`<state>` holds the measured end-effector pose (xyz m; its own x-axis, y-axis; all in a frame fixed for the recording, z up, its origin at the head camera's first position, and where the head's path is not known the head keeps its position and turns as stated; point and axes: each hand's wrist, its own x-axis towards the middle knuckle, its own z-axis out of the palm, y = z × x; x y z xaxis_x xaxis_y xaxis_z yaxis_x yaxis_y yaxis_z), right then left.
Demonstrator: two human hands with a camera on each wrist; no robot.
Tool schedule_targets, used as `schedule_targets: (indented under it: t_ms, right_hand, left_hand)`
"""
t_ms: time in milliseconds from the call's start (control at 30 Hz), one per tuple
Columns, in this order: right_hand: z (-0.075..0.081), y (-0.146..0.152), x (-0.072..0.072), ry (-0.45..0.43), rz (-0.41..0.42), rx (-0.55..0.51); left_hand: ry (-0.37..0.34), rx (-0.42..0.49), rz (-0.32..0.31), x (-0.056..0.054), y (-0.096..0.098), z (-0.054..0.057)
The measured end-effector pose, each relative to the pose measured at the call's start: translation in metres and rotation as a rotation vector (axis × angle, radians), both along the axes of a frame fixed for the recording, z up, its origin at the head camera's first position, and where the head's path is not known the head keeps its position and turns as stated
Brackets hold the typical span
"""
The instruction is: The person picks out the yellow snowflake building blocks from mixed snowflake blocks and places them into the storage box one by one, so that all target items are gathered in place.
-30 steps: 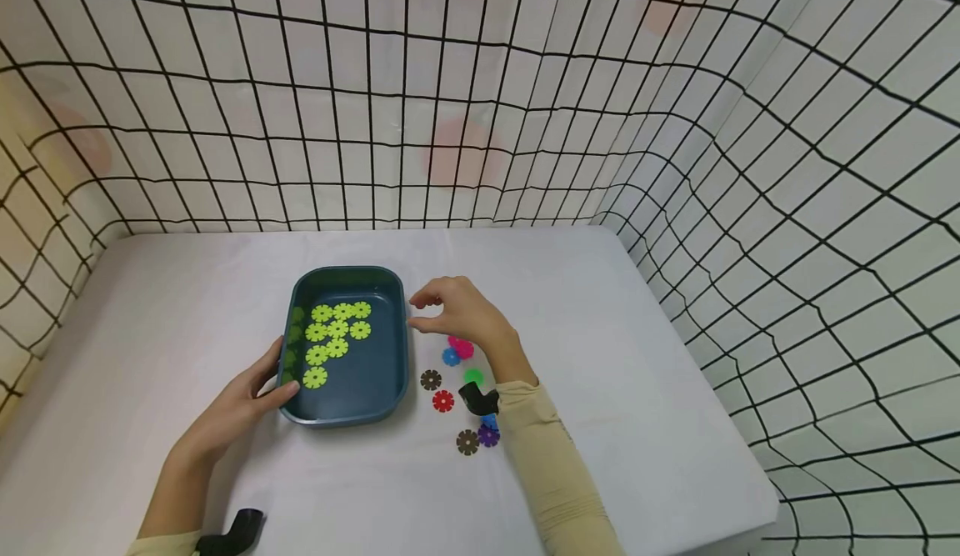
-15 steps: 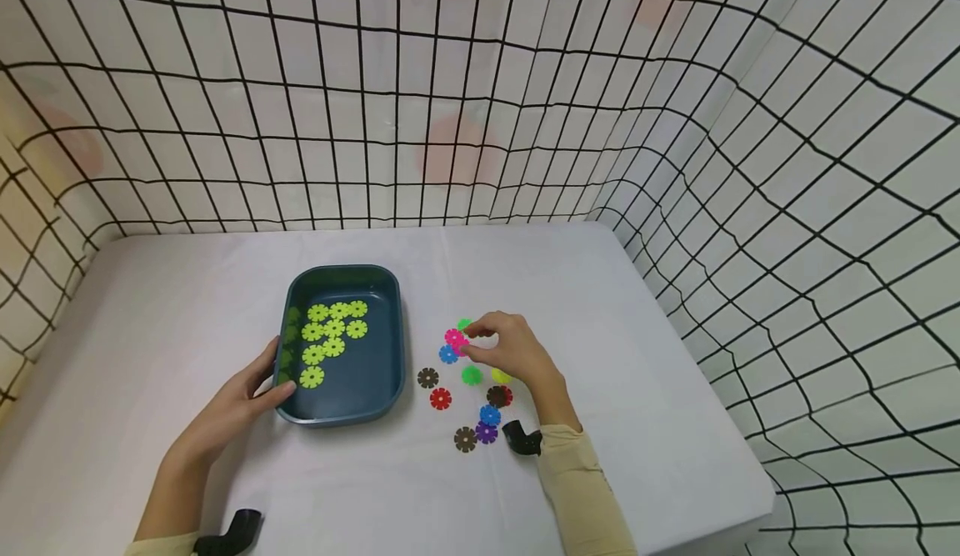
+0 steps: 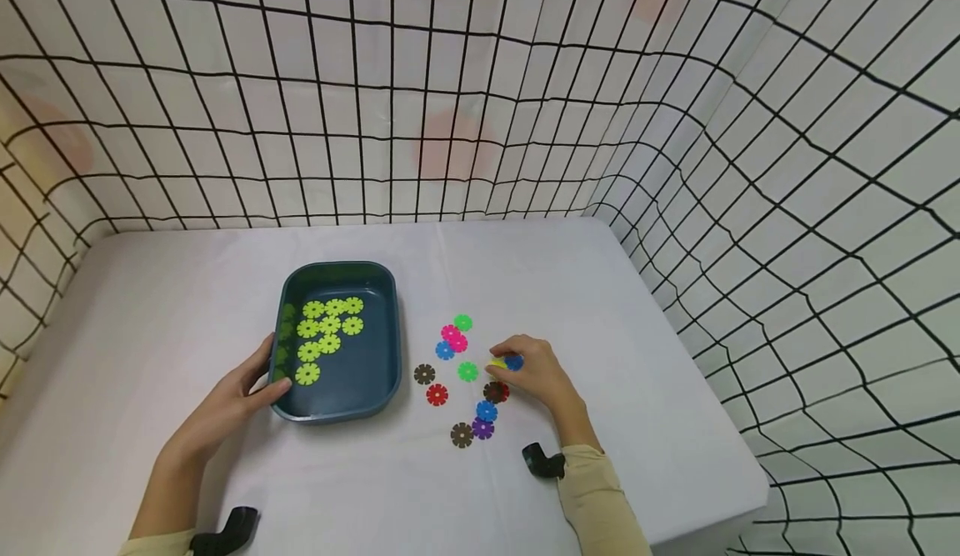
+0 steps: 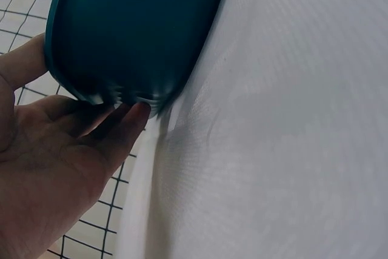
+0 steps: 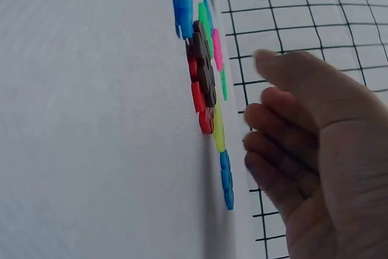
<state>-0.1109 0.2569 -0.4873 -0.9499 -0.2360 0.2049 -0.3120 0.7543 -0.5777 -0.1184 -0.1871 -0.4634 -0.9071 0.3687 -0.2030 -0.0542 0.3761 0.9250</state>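
Observation:
My left hand (image 3: 232,398) grips the left side of a dark blue-green tray (image 3: 398,323), thumb at its rim. In the left wrist view its fingers touch the outer wall of the tray (image 4: 139,22). Several yellow-green notched discs (image 3: 330,324) lie in the tray's left half. Over the scattered discs on the right, my right hand (image 3: 536,368) hovers with thumb and fingers apart, holding nothing. Closest to it are a yellow disc (image 3: 497,363) and a dark blue disc (image 3: 513,363), partly covered by the hand. A brown disc (image 3: 493,392) overlaps a red one.
Pink discs (image 3: 454,338), green discs (image 3: 468,372), a red disc (image 3: 437,394), brown discs (image 3: 462,435), blue ones and a purple disc (image 3: 483,428) lie between tray and right arm. Black wire mesh (image 3: 390,135) stands around the back and sides of the white-covered table (image 3: 360,489).
My right hand has moved from beside the tray's right rim, over the pink discs, to the yellow and dark blue discs. The left hand keeps its grip on the tray.

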Motion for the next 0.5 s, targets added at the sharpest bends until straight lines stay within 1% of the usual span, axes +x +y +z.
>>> schedule_targets:
  t_ms: [100, 200, 367, 500]
  right_hand:
    - [-0.006, 0.002, 0.001, -0.064, -0.037, 0.010]
    - [-0.011, 0.005, 0.002, -0.068, -0.052, 0.020]
    - [-0.014, 0.009, 0.001, 0.017, -0.038, 0.068]
    - [-0.016, 0.013, 0.000, 0.087, -0.001, 0.086]
  left_hand:
    - [-0.007, 0.010, 0.000, 0.001, -0.001, -0.001]
    - [-0.011, 0.014, 0.003, 0.002, -0.002, -0.002]
    - [0.003, 0.009, 0.006, 0.001, -0.001, -0.001]
    - [0.006, 0.006, 0.002, -0.001, -0.002, 0.000]
